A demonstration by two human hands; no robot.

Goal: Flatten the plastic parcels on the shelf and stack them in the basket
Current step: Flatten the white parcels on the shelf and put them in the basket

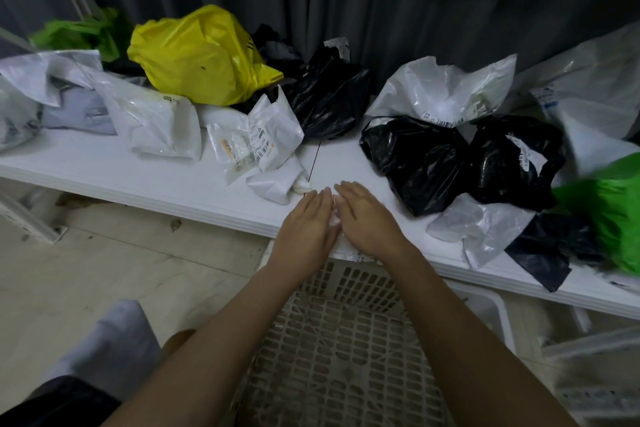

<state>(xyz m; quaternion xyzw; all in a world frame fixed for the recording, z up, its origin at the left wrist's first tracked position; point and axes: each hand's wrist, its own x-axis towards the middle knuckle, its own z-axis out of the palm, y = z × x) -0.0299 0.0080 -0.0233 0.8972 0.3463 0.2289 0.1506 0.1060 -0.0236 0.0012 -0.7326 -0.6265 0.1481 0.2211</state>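
At the shelf's (pixel 173 191) front edge, both palms flat on a small clear parcel (pixel 335 218) w/ the basket (pixel 332 340) right below.

Your left hand (pixel 306 224) & right hand (pixel 363 215) lie side by side, fingers straight, pressing down, gripping nothing. The parcel is mostly hidden under them; it looks thin, soft, prob. light & slippery, so it'll likely slide or spring back. Judging by that, pinch it at the overhanging near edge, keep it flat, then lower into the basket.
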